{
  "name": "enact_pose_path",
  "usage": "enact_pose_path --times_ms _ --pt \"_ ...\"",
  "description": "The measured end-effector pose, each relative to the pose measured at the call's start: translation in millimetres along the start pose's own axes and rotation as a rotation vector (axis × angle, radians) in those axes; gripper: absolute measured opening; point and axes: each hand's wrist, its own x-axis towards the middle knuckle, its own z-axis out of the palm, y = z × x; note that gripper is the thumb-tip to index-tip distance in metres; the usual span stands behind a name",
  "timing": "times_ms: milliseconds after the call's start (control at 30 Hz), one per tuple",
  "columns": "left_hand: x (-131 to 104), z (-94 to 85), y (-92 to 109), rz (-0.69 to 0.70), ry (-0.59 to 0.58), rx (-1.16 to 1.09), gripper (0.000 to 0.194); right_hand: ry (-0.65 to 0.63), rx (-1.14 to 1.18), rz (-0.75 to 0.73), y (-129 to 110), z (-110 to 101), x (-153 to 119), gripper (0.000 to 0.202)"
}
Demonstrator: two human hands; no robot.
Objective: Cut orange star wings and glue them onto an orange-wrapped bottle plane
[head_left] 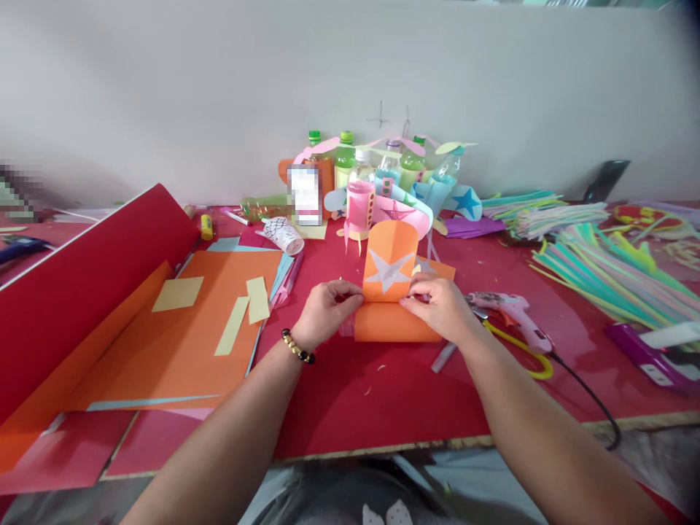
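An orange paper wing with a rounded top and a silvery star stands up against a bottle wrapped in orange paper, which lies on its side. My left hand, with a beaded bracelet at the wrist, pinches the wing's lower left edge. At the lower right edge, my right hand pinches the same wing between thumb and fingers. Behind that hand lies another orange paper piece with a star, partly hidden. A pink glue gun rests right of my right hand, beside yellow-handled scissors.
Orange sheets with cream paper scraps lie left, beside a raised red board. Paper-decorated bottles stand at the back. A patterned paper cup lies near them. Pastel strips and a purple power strip lie right.
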Motion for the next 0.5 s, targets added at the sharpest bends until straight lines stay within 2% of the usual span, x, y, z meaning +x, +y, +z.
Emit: enact_pose_path --times_ms 200,500 --pt "-0.2 0.4 -0.3 0.044 0.000 0.017 0.021 -0.025 0.030 0.001 -0.4 -0.3 -0.7 0.018" --pt "0.2 1.8 -2.7 0.091 0.015 0.040 0.018 -0.034 0.034 0.010 1.7 0.3 0.1 0.018"
